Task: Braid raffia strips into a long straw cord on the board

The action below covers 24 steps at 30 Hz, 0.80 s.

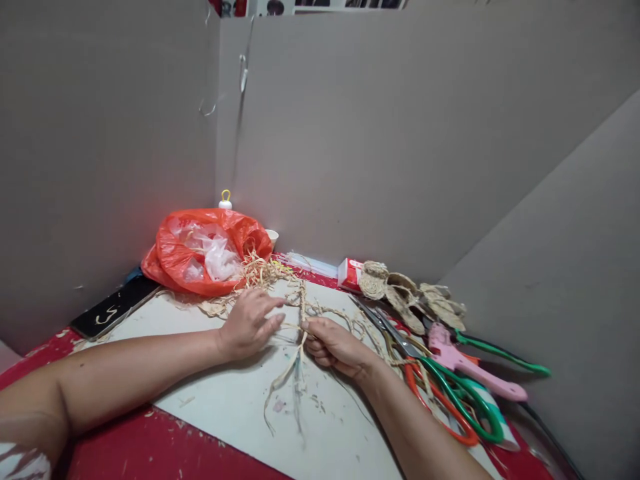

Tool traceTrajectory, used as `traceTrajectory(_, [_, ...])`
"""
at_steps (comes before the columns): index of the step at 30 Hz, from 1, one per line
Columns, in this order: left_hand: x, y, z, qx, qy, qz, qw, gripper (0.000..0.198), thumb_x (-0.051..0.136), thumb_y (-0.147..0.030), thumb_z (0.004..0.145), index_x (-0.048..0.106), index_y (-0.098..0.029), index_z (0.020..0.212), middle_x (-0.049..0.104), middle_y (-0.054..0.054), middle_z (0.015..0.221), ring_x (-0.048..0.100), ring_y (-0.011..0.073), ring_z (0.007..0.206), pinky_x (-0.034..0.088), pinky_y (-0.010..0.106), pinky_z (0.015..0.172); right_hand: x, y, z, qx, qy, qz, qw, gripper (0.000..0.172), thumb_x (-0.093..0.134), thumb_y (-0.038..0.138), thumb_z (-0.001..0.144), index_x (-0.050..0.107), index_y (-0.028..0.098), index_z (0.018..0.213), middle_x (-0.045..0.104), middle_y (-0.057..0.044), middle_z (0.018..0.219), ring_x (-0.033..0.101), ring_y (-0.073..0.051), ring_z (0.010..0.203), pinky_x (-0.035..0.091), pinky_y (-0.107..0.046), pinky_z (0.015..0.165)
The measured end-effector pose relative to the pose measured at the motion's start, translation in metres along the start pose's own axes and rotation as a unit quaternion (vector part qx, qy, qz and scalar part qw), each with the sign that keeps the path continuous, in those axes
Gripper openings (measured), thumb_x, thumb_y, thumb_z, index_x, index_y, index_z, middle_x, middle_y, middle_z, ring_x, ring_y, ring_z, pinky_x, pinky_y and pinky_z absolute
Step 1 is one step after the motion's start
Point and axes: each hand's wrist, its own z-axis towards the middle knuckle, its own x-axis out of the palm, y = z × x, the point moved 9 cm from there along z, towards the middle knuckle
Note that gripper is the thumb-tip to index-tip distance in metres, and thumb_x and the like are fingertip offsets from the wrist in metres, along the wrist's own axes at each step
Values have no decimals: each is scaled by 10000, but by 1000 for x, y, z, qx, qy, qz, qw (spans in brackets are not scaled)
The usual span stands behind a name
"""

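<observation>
A thin straw braid [303, 300] runs away from me over the white board [215, 393], its loose strands [285, 377] fanning out on the near side. My right hand [333, 343] pinches the braid at its near end, thumb against fingers. To the left, my left hand [253, 323] has its fingers spread, with thumb and forefinger pointing at the braid. A pale strand stretches between the left thumb and the braid; I cannot make out any grip on it. More braided cord [345, 317] lies behind the right hand.
A red plastic bag [167, 250] with straw scraps stands at the back left beside a black phone-like slab [115, 310]. On the right lie green-handled scissors [480, 400], orange-handled scissors [463, 433], a pink glue gun [470, 367] and small woven sandals [403, 303]. Grey panels [350, 133] enclose the table.
</observation>
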Motion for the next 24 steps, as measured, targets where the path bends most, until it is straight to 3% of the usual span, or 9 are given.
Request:
traceTrajectory(4, [25,-4,-7,-11,106,-50,993,403,530,-365,852,560,-149,1190,688,64,897,587,175,835,417,334,820,4,2,0,-6,4,-15,1000,401,607,457,783,324,211,640,285,112,459,131,-31,395,68,-165,354])
traceTrajectory(7, [35,3,-9,-46,138,-91,985,341,540,-329,843,611,-156,1129,693,40,811,593,144,739,439,273,738,6,2,1,-11,2,-22,1000,393,595,455,792,326,212,643,273,115,462,119,-33,396,66,-167,351])
traceTrajectory(10, [40,6,-9,-52,155,-124,979,230,515,-245,848,675,-165,993,708,48,854,610,135,767,440,247,739,6,1,2,-13,-5,-24,1000,395,593,453,795,321,212,641,270,113,465,122,-34,398,67,-168,351])
traceTrajectory(14, [38,12,-9,-66,156,-118,978,189,495,-176,833,683,-156,837,695,41,786,595,131,733,426,237,712,7,0,2,-14,-24,-21,999,406,614,449,779,313,213,643,274,112,467,122,-30,401,52,-168,353])
traceTrajectory(19, [25,13,-9,-60,140,-92,984,240,438,-255,882,617,-157,755,610,18,688,520,118,661,380,228,655,7,1,2,-23,-43,-6,999,405,624,456,768,315,218,662,289,115,462,133,-30,393,54,-167,353])
traceTrajectory(24, [8,23,-7,-90,77,-107,987,299,413,-278,900,487,-162,634,464,-29,593,425,93,585,321,223,595,14,3,7,-31,-37,18,999,412,619,450,770,291,224,666,281,120,464,122,-31,392,58,-171,350])
